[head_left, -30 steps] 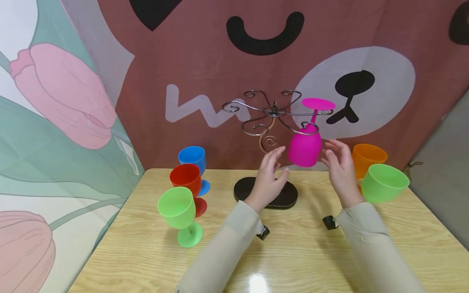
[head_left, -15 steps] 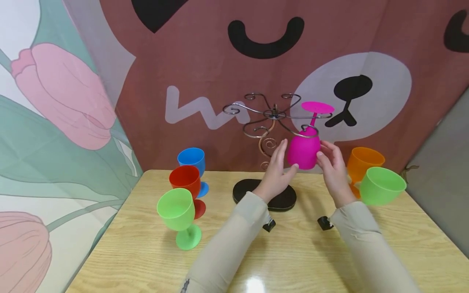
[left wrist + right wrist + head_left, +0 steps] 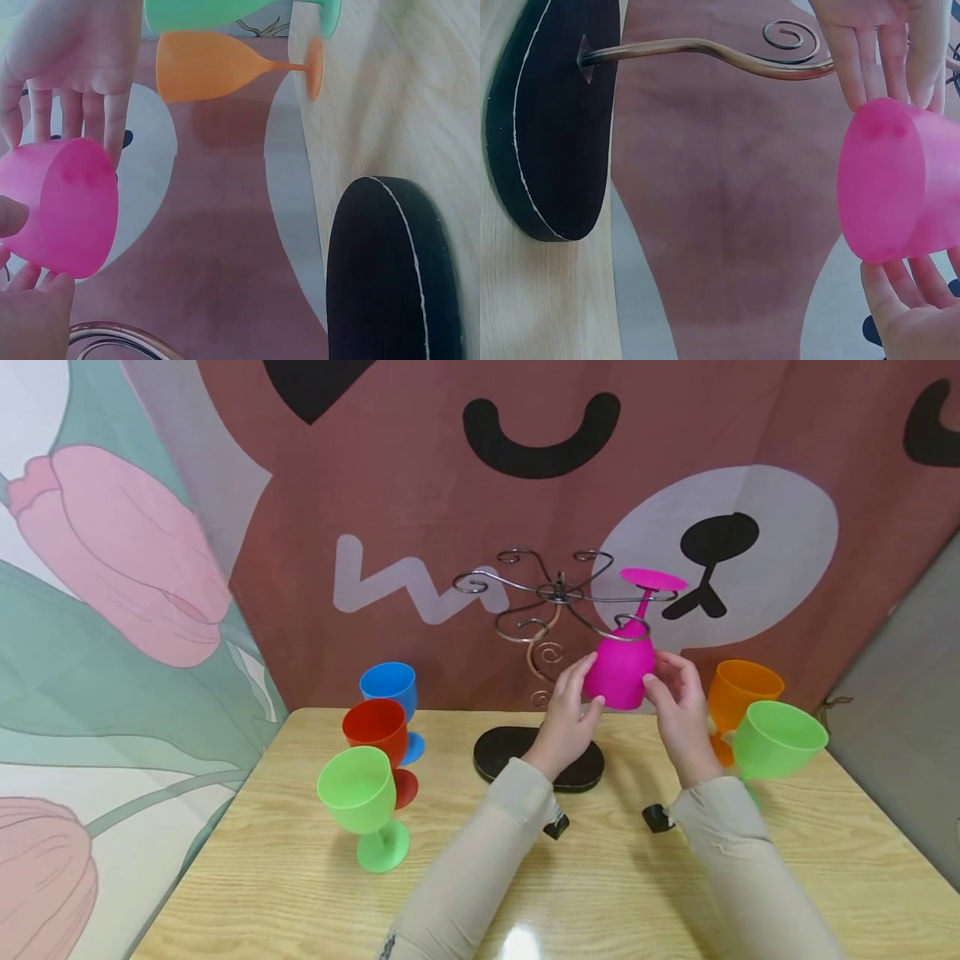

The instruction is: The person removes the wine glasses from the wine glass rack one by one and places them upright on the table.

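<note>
A pink goblet (image 3: 621,672) hangs upside down at the right of a metal scroll rack (image 3: 561,593); its foot lies above the rack's curled arms and its stem passes by them. My left hand (image 3: 561,722) holds the bowl from the left, fingers along its side and thumb near the rim. From the right, my right hand (image 3: 681,714) holds the same bowl with fingers and thumb. In the left wrist view the pink bowl (image 3: 75,206) sits between both hands, its mouth showing. Fingers touch the bowl (image 3: 885,180) from both sides in the right wrist view.
On the table's left stand blue (image 3: 390,685), red (image 3: 377,727) and green (image 3: 358,785) goblets, upright. At the right are an orange goblet (image 3: 742,689) and another green goblet (image 3: 778,742). The rack's black base (image 3: 498,752) stands near the back edge, before a printed cloth (image 3: 420,485).
Both hands have closed in on the pink goblet from either side and now hold its bowl. The goblet has shifted only slightly; the other goblets stay where they were.
</note>
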{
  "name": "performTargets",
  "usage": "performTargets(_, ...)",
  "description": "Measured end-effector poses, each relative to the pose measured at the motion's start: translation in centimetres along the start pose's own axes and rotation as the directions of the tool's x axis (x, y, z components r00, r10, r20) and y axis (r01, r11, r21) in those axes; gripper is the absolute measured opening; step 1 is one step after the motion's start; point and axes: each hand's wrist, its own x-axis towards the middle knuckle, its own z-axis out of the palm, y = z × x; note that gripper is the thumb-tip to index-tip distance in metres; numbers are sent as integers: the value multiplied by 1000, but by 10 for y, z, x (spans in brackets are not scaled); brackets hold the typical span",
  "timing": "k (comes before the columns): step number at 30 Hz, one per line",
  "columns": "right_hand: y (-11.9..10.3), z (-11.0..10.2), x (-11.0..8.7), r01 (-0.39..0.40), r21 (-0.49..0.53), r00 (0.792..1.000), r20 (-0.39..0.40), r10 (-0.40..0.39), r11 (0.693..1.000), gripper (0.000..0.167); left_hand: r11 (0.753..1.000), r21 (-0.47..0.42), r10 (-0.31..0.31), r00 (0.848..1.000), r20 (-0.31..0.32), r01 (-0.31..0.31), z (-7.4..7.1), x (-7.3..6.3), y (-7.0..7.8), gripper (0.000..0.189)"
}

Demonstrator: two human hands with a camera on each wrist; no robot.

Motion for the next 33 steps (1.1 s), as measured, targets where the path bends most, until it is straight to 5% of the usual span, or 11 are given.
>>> performTargets(22,-9,-6,-10,56,-18,996,-68,-57,998,37,999,-39,27,998,-50,-29,7,-2,8,58)
performTargets(33,-12,-8,-14,74,-10,992,-105,-75,997,36,991,-19,127,989,-69,-129,9,-4,12,58)
